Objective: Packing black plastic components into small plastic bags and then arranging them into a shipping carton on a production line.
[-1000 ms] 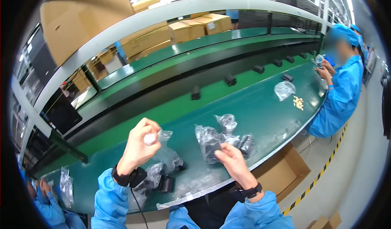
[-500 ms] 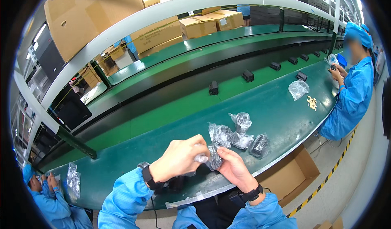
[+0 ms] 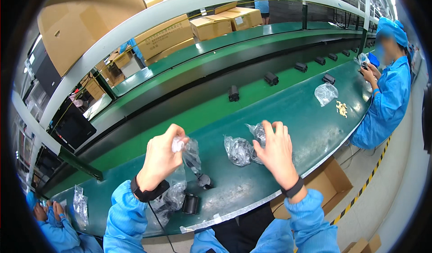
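My left hand (image 3: 162,158) is closed on a crumpled clear plastic bag (image 3: 192,155), which hangs down beside its fingers. Just below the bag is a small grey part with a round end (image 3: 204,180); I cannot tell whether it is still inside. A black cylindrical part (image 3: 191,203) sits on the green worktop near its front edge, beside loose clear bags (image 3: 170,200). To the right, my right hand (image 3: 275,152) is over the bagged dark parts, thumb and fingers apart. It hides some of them; one bagged part (image 3: 238,151) shows to its left.
Beyond the worktop (image 3: 216,129), several black parts (image 3: 271,78) stand in a row on the green belt. A co-worker (image 3: 384,91) works at the right, near a plastic bag (image 3: 326,94) and small tan pieces (image 3: 342,109). An open cardboard box (image 3: 330,181) is below the front edge.
My hands have separated from the bagged part they held together. The left has moved left with a bag; the right has moved to the bagged parts, its fingers now apart.
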The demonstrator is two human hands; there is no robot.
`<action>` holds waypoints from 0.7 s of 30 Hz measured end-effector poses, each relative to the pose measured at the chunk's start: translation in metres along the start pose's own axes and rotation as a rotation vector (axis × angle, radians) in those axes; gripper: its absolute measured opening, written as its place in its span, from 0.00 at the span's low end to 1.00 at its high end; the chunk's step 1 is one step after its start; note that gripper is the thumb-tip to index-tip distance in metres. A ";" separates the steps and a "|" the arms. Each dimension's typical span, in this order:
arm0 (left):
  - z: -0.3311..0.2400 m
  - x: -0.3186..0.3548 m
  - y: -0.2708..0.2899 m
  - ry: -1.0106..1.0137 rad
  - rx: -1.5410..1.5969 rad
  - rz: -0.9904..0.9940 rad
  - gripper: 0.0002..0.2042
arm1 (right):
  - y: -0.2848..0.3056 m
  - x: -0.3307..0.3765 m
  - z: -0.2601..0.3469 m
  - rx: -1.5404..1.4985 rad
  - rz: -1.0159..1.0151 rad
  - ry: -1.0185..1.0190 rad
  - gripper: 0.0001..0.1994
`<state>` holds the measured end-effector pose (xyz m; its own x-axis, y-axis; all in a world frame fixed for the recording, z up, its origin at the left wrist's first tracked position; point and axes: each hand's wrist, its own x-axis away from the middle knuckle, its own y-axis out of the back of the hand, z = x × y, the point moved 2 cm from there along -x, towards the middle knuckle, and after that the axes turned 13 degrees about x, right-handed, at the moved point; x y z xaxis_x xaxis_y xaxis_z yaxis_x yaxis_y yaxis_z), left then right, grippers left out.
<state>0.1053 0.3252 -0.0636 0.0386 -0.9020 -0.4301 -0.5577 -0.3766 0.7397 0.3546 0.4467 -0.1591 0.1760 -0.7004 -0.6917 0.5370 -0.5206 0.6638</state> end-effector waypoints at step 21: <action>0.041 -0.008 0.001 0.098 0.420 -0.106 0.05 | -0.054 -0.031 0.035 -1.639 1.024 -0.512 0.15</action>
<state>0.0702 0.3410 -0.0811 0.1807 -0.8864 -0.4262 -0.8341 -0.3677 0.4111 0.2918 0.4795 -0.1632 0.8022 -0.5961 0.0332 0.5654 0.7407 -0.3628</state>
